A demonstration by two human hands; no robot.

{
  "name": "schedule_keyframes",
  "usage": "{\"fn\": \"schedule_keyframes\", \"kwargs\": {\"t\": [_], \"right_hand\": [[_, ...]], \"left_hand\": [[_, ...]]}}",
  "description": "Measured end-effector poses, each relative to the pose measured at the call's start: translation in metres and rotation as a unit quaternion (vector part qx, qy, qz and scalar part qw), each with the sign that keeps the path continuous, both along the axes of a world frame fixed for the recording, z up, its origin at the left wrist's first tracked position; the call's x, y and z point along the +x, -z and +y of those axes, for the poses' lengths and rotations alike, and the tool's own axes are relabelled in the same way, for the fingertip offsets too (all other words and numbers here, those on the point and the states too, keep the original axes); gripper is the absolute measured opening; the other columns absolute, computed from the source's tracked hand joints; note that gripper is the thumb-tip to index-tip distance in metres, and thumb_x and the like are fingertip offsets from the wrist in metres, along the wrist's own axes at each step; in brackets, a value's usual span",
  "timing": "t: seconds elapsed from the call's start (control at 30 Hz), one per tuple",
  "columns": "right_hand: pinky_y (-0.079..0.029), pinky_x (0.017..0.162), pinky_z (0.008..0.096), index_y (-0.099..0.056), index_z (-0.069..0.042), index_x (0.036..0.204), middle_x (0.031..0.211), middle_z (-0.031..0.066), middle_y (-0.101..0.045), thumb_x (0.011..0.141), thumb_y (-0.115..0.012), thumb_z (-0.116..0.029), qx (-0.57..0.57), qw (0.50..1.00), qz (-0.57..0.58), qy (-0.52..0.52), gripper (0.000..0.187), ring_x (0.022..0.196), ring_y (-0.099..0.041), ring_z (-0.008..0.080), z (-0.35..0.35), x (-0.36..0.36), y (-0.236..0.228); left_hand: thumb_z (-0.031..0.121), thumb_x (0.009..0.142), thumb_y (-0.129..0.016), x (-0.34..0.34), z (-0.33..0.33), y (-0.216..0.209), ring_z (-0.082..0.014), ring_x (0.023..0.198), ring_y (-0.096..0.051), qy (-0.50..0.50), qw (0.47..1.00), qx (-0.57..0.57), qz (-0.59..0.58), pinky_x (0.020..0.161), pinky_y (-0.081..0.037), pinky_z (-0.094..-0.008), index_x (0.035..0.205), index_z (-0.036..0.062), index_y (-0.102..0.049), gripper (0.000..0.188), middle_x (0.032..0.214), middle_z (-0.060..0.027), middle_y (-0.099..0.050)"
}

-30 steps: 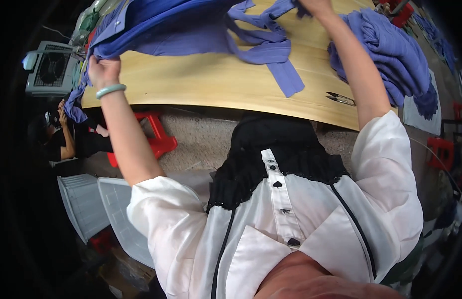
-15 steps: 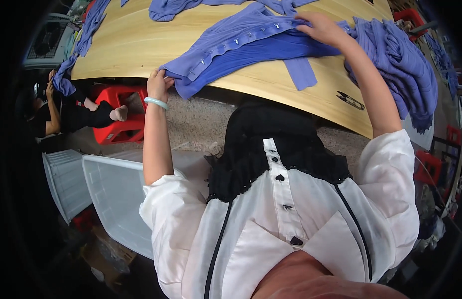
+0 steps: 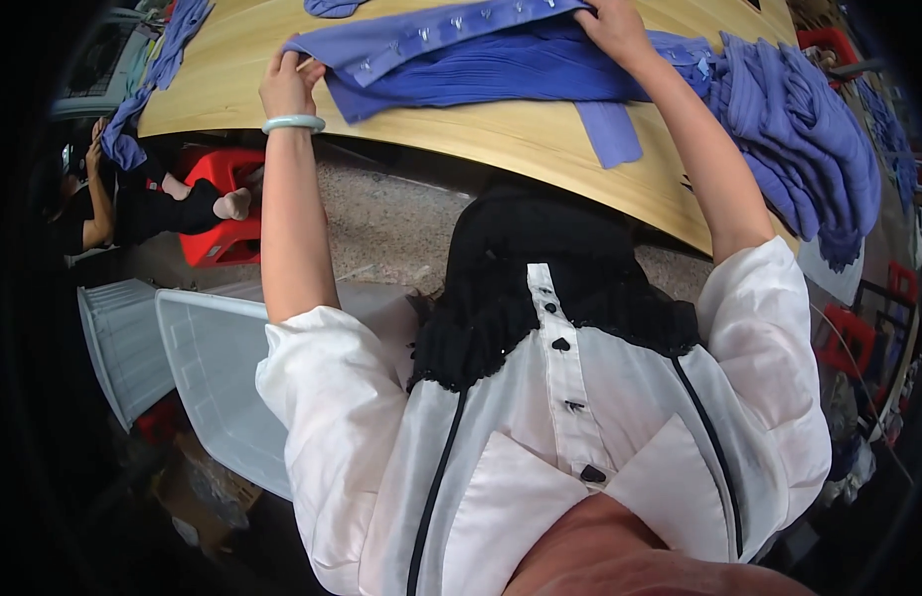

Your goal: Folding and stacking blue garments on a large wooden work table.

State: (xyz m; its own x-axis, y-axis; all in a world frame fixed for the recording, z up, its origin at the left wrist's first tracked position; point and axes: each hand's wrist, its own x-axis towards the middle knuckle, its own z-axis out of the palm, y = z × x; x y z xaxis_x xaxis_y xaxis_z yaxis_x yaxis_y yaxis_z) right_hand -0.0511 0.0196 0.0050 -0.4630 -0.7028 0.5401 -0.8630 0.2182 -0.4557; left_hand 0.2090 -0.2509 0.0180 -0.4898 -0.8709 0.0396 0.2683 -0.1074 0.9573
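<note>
A violet-blue ribbed knit garment (image 3: 481,77) lies stretched across the wooden table in front of me. Along its front band runs a row of several small shiny fasteners. My left hand (image 3: 290,87), with a pale bangle at the wrist, is closed on the band's left end. Further right and farther back, my right hand (image 3: 617,30) grips the band's other end near the picture's top edge. The band is held taut between both hands, above the darker folds of the body. A loose strip of the knit (image 3: 610,136) hangs toward the table's near edge.
A heaped pile of violet-blue knits (image 3: 799,139) stands right of my arm on the table (image 3: 237,62). My right forearm mostly hides thread snips. Below left are white plastic tubs (image 3: 228,397), a red stool (image 3: 218,236) and another person (image 3: 133,214) holding blue cloth.
Both hands have moved farther away from me, my left also leftward, drawing the front band up and back. The snips have become mostly covered by my right forearm.
</note>
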Motion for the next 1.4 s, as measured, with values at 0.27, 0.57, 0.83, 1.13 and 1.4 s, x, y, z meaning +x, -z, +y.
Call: {"fn": "schedule_keyframes", "kwargs": {"t": [0.27,0.57,0.83,1.13,1.4], "right_hand": [[-0.044,0.070,0.0324,-0.057,-0.004,0.087,0.086,0.0116,-0.057,0.074,-0.056,-0.011,0.058,0.992,0.050,-0.097,0.015,0.081,-0.054,0.0271,0.035,0.047,-0.004],[-0.044,0.068,0.0328,-0.058,-0.004,0.082,0.079,0.0102,-0.058,0.074,-0.053,-0.010,0.103,0.991,-0.026,-0.082,0.011,0.076,-0.054,0.0262,0.080,0.078,0.021],[-0.042,0.072,0.0352,-0.057,-0.005,0.083,0.082,0.0090,-0.057,0.077,-0.050,-0.015,0.097,0.984,-0.095,-0.112,0.014,0.081,-0.052,0.0264,0.054,0.106,0.028],[-0.035,0.081,0.0342,-0.058,-0.006,0.082,0.084,0.0089,-0.055,0.072,-0.054,-0.010,0.127,0.991,0.037,0.017,0.012,0.093,-0.047,0.0248,0.028,0.083,0.048],[-0.037,0.062,0.0236,-0.058,-0.005,0.082,0.070,-0.0003,-0.054,0.079,-0.051,-0.025,0.197,0.878,-0.405,-0.163,0.021,0.066,-0.046,0.0083,0.021,0.033,-0.008]], "left_hand": [[0.017,0.074,-0.058,0.020,0.058,0.062,-0.0206,0.061,-0.055,-0.076,0.839,-0.397,-0.365,0.059,-0.044,-0.0319,0.076,0.0049,-0.059,0.012,0.070,-0.0103,-0.057],[0.007,0.069,-0.053,-0.023,0.083,0.070,-0.0311,0.088,-0.048,0.036,0.639,-0.678,-0.361,0.075,-0.041,-0.0377,0.094,0.0068,-0.053,0.025,0.098,-0.0167,-0.049],[0.008,0.070,-0.050,-0.040,0.071,0.062,-0.0278,0.081,-0.049,0.063,0.572,-0.703,-0.419,0.068,-0.039,-0.0358,0.085,0.0089,-0.052,0.015,0.089,-0.0136,-0.049],[0.017,0.067,-0.061,-0.047,0.104,0.051,-0.0270,0.081,-0.049,0.173,0.627,-0.704,-0.284,0.070,-0.040,-0.0350,0.090,0.0077,-0.055,0.026,0.087,-0.0110,-0.050],[0.016,0.065,-0.059,-0.051,0.108,0.037,-0.0286,0.087,-0.048,0.167,0.597,-0.724,-0.303,0.075,-0.039,-0.0365,0.101,0.0037,-0.049,0.040,0.094,-0.0135,-0.049]]}}
